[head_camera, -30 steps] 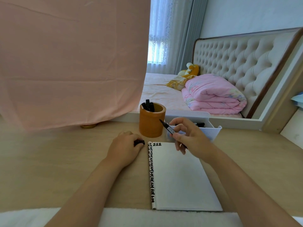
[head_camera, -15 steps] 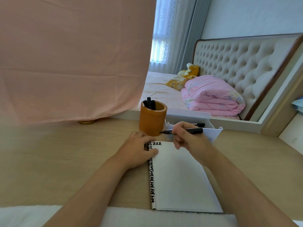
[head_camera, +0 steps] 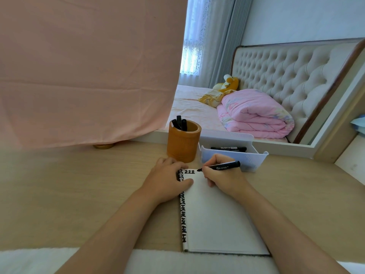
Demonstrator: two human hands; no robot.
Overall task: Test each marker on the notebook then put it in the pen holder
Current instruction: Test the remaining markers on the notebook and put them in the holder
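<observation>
An open white notebook with a black-patterned spine lies on the desk in front of me. My right hand grips an uncapped black marker, whose tip touches the page's top edge just right of some black test marks. My left hand rests on the notebook's top left corner with fingers curled; the black cap it held a second ago is hidden inside them. Just behind stands a brown pen holder with three black markers in it.
A white plastic tray sits right of the holder, with one black marker lying in it. A pink cloth hangs over the desk's back left. Beyond the desk edge there is a bed with a folded pink quilt.
My right hand turned the marker from upright to level and lowered its tip to the page. My left hand slid right from the desk onto the notebook corner, hiding the cap.
</observation>
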